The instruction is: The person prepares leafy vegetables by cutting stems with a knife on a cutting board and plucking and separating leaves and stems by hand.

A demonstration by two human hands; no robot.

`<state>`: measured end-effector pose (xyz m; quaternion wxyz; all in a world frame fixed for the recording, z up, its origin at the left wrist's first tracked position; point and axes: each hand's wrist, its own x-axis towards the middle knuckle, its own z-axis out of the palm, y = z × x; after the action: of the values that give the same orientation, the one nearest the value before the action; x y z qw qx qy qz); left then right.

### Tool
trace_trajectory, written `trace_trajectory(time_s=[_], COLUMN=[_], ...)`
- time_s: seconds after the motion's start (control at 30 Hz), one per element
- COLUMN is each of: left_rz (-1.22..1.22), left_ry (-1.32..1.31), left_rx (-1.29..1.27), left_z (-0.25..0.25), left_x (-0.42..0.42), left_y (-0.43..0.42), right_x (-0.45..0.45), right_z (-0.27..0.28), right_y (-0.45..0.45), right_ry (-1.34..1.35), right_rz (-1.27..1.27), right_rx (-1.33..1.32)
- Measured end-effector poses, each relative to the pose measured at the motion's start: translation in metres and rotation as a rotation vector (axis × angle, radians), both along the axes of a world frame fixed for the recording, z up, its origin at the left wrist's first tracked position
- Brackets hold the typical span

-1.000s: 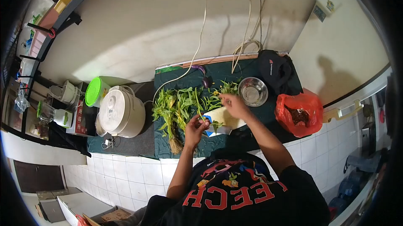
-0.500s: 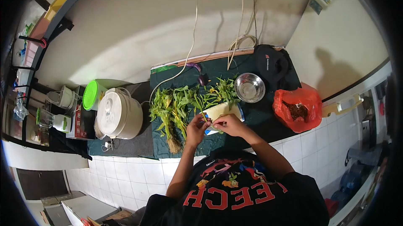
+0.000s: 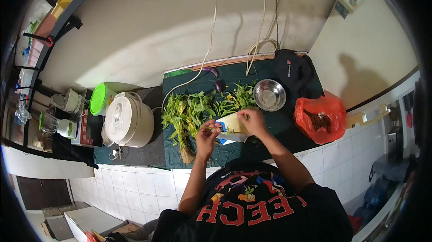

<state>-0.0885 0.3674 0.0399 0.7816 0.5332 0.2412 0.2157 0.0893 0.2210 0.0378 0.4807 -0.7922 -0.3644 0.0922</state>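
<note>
My left hand is closed in a pinch on a thin green stem, whose free end points right. To its right, my right hand has its fingers curled together over the edge of a pale board with blue edges; what they hold, if anything, is hidden. Beyond my hands lies a loose pile of leafy greens. On the left is a larger bunch of leafy greens with its roots toward me. A purple eggplant rests behind the greens.
A metal bowl stands right of the greens, in front of a black bag or cap. An open red plastic bag with brown scraps sits at the right edge. On the left are a white rice cooker and a green-lidded tub.
My right hand has moved away from my left, to the right and slightly farther from me, over the board. My left hand has shifted a little left and keeps the stem.
</note>
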Motion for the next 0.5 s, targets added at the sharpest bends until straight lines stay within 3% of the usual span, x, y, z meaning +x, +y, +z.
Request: trace_trajectory(time_s=[0.2,0.33,0.4,0.47,0.5], left_rz=[-0.012,0.0,0.013,0.021,0.023], left_ry=[-0.033,-0.022,-0.028,-0.049,-0.045], left_rx=[0.038,0.043,0.03,0.028,0.026], left_z=[0.002,0.004,0.0,-0.008,-0.01], left_x=[-0.002,-0.001,-0.002,-0.002,-0.002], left_y=[-0.002,-0.005,-0.006,-0.006,-0.007], right_x=[0.056,0.032,0.0,-0.029,-0.043], right_z=[0.024,0.019,0.03,0.025,0.026], right_y=[0.023,0.022,0.014,0.008,0.004], right_ry=[-0.308,-0.37,0.063,0.213,0.094], right_rz=[-0.006,0.013,0.202,0.414,0.396], right_rx=[-0.02,-0.077,0.002,0.054,0.019])
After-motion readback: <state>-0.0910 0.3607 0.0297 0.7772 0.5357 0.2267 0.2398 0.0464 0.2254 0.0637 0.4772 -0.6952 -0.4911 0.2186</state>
